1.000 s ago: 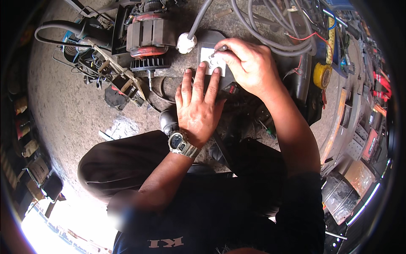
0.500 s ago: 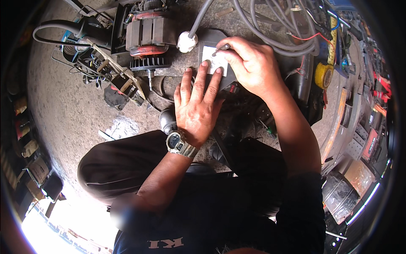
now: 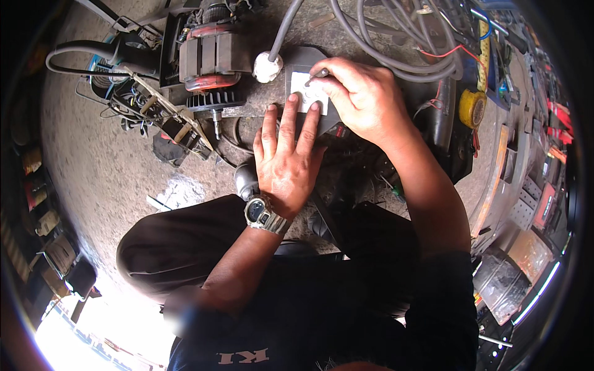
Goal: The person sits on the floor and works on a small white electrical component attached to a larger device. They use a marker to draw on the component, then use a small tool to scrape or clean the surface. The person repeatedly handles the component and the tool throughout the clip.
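A small white paper square (image 3: 301, 80) with faint marks lies on a dark flat sheet (image 3: 309, 57) in front of me. My left hand (image 3: 286, 162) is spread palm down, with fingertips resting on the paper's near edge. Between thumb and fingers, my right hand (image 3: 371, 105) pinches a dark pen-like stick (image 3: 320, 73). Its lower end points down at the paper's upper right part. Whether the tip touches the paper cannot be made out.
An electric motor part with a black fan (image 3: 216, 99) lies to the left, beside a tangle of wires (image 3: 142, 102). A cable ends in a white wrapped lump (image 3: 268, 67). Coiled grey cable (image 3: 396, 59) and a yellow tape measure (image 3: 473, 109) are at the right.
The whole view has shifted slightly, with the scene a little lower and to the left. Both hands keep nearly the same pose over the paper.
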{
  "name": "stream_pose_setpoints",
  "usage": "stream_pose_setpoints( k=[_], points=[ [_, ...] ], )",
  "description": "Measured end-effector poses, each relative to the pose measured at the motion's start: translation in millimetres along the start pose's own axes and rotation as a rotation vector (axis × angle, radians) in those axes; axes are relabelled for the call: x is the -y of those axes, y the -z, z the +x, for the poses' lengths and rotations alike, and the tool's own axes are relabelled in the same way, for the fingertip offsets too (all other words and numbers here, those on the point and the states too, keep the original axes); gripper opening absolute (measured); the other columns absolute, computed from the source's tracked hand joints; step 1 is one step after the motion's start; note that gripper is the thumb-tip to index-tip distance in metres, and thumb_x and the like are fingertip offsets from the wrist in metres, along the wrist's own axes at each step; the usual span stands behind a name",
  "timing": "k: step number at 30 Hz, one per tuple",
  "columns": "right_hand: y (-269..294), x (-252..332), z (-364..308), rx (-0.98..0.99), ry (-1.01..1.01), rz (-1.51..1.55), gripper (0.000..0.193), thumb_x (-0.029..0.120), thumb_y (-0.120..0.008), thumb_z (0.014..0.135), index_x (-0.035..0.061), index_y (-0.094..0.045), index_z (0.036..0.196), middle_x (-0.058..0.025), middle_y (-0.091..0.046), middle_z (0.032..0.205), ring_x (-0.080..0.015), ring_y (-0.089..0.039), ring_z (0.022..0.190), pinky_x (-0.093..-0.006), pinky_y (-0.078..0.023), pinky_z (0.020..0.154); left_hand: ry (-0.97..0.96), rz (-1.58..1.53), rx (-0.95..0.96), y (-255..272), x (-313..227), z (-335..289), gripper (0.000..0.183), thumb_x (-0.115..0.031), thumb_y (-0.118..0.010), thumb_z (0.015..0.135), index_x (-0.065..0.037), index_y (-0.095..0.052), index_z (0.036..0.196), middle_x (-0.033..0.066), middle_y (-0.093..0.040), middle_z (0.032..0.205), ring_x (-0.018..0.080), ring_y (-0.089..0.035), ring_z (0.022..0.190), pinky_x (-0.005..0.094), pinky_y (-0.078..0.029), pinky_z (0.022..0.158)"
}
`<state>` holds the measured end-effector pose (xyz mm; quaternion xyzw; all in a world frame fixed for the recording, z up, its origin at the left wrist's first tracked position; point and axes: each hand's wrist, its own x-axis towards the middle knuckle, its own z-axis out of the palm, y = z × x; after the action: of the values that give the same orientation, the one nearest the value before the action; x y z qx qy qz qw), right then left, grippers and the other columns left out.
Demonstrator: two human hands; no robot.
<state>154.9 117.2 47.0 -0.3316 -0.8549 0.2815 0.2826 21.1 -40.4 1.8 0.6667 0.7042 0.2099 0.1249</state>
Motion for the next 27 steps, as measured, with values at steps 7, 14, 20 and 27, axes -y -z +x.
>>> stream_pose_setpoints(
  k=[7,14,20,27],
  points=[
    [-2.4,-2.2,0.0,-0.027,-0.001,0.021,0.017,0.019,-0.078,0.099,0.0071,-0.073,0.109,-0.0149,-0.079,0.094,-0.0368,-0.078,0.082,-0.0455,-0.062,0.069,0.001,0.004,-0.003,-0.7,0.4,-0.4,0.09,-0.028,-0.089,0.086,-0.026,-0.048,0.167,0.0141,-0.039,0.174,0.0482,-0.042,0.153,0.0617,-0.041,0.121],
    [2.0,1.3,-0.2,0.021,0.004,-0.005,0.013,0.007,-0.075,0.1,0.0039,-0.074,0.113,-0.0139,-0.08,0.096,-0.031,-0.081,0.086,-0.0383,-0.062,0.072,0.007,0.025,-0.011,-2.8,0.1,-0.3,0.089,-0.029,-0.089,0.087,-0.026,-0.049,0.166,0.013,-0.04,0.174,0.0469,-0.043,0.152,0.061,-0.042,0.12],
    [0.1,0.5,-0.5,-0.008,-0.001,-0.002,0.017,0.021,-0.077,0.099,0.0073,-0.073,0.109,-0.0131,-0.08,0.096,-0.0348,-0.079,0.083,-0.0439,-0.062,0.071,0.003,0.038,-0.016,-3.9,0.6,-0.3,0.088,-0.032,-0.088,0.088,-0.027,-0.049,0.166,0.0122,-0.04,0.173,0.0466,-0.043,0.152,0.061,-0.042,0.119],
    [1.8,-6.0,-3.8,-0.169,0.001,0.126,0.014,0.008,-0.071,0.103,0.0039,-0.071,0.116,-0.0146,-0.08,0.101,-0.0313,-0.081,0.088,-0.0387,-0.064,0.074,0.009,0.061,-0.015,-4.7,0.1,0.9,0.085,-0.032,-0.086,0.09,-0.027,-0.05,0.166,0.0121,-0.04,0.173,0.0464,-0.043,0.152,0.0616,-0.043,0.118]
  ],
)
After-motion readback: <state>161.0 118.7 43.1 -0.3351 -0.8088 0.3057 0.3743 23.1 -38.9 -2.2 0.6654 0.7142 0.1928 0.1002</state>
